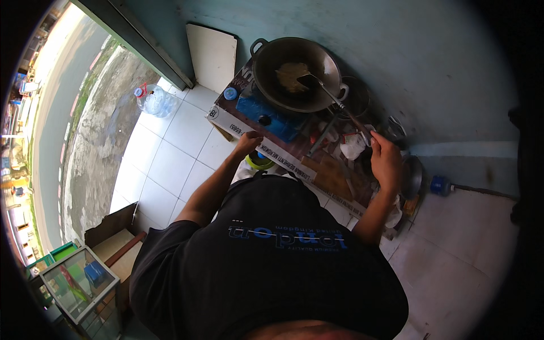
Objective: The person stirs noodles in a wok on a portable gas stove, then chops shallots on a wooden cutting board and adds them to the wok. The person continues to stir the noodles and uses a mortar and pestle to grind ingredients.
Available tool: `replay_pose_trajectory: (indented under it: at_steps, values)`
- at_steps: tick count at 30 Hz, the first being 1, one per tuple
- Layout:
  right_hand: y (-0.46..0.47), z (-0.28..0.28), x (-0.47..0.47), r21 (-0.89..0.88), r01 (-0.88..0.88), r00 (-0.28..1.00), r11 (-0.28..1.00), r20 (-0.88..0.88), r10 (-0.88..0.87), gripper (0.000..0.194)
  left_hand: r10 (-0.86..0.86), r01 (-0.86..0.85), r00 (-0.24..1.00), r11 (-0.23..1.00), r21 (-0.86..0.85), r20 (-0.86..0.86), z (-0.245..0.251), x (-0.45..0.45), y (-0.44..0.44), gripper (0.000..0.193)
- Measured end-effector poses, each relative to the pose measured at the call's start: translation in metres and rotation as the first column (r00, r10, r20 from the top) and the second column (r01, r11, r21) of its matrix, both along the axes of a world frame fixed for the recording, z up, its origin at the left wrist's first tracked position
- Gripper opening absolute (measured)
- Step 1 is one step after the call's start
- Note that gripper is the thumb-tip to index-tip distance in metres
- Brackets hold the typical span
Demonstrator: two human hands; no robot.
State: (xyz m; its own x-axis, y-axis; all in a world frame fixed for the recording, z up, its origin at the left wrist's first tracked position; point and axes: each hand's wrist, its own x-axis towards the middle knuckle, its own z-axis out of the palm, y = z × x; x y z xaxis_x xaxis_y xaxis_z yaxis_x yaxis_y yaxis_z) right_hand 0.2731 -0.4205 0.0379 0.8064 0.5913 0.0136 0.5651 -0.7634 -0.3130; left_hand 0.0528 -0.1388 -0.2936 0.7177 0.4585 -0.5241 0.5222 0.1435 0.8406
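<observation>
My right hand (386, 159) is closed on the handle of a metal spatula (330, 94). The spatula's blade lies in a dark wok (272, 87), at the edge of some light brown food or batter (292, 76) in oil. Beneath the wok stands a blue gas stove (259, 111) on a low table (293, 163) with a printed cover. My left hand (250, 142) is at the table's near edge, its fingers curled; whether it grips anything cannot be told. Between my right hand and the stove are metal tongs (321, 139), a white plastic bag (352, 146) and a wooden cutting board (333, 174) with a knife (347, 178).
A wall (382, 63) rises behind the wok. A large plastic water bottle (156, 102) stands on the tiled floor at the left, near the open doorway. A green bowl (259, 161) is below the table edge. Right of the table lie a metal pan (411, 177) and a blue bottle (440, 185).
</observation>
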Motion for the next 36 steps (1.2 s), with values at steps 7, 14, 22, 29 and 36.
replay_pose_trajectory:
  at_steps: [7,14,22,29,36]
  values:
    - [0.002,-0.028,0.007,0.266,0.005,0.995,0.964,-0.100,0.022,0.027,-0.023,0.023,0.998,1.000,0.005,-0.059,0.003,0.004,0.002,0.037]
    - [0.045,-0.078,-0.009,0.223,-0.059,0.998,0.973,-0.014,0.064,0.032,-0.029,0.027,0.989,1.000,-0.017,-0.143,0.003,0.012,-0.004,0.040]
    - [0.029,-0.095,-0.011,0.106,-0.165,0.985,0.981,0.077,0.157,0.037,0.010,-0.008,1.000,0.995,-0.095,0.022,0.004,0.010,-0.005,0.035]
    - [0.033,-0.112,-0.018,0.161,-0.124,0.989,0.979,0.096,0.109,0.043,0.065,-0.071,0.996,0.992,-0.104,-0.061,-0.006,0.011,-0.009,0.051]
    - [0.046,-0.149,-0.071,-0.027,-0.067,0.989,0.997,-0.133,0.062,0.061,0.034,-0.037,0.999,0.990,-0.133,-0.024,-0.002,0.017,-0.008,0.054]
